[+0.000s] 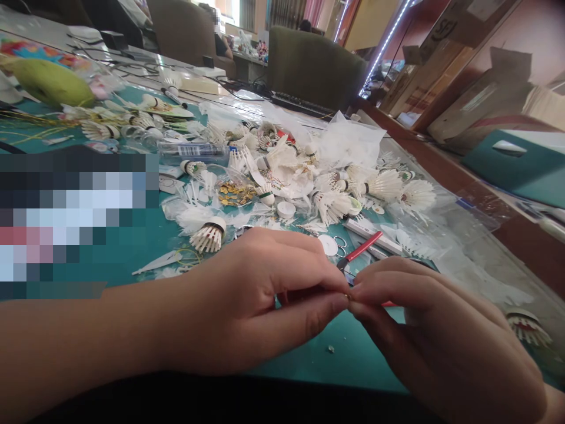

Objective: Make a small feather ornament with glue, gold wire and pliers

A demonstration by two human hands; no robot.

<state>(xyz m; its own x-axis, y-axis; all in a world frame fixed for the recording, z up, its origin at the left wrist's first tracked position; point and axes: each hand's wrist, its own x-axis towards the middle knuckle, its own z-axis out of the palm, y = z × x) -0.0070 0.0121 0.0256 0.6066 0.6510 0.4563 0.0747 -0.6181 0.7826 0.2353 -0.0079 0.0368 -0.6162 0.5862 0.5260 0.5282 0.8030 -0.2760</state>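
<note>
Both my hands meet tip to tip over the near edge of the green mat [300, 347]. My left hand [269, 288] pinches thumb against forefinger, and my right hand [432, 324] pinches the same spot from the other side. A tiny gold-coloured piece [348, 297] shows between the fingertips; its kind is too small to make out. Just beyond the fingers lies a red-handled tool [364, 246], partly hidden by my hands. Beside it are scissors [339, 242] with metal finger loops and a white disc [328, 245]. A shuttlecock [209, 234] lies behind my left hand.
Several shuttlecocks and loose feathers heap across the middle, around a bag of gold pieces [236, 193]. A clear plastic bag [353, 141] lies behind them. A keyboard [302, 106] and chairs [313, 65] stand farther back. Cardboard boxes [481, 100] and a teal box [521, 165] are at right.
</note>
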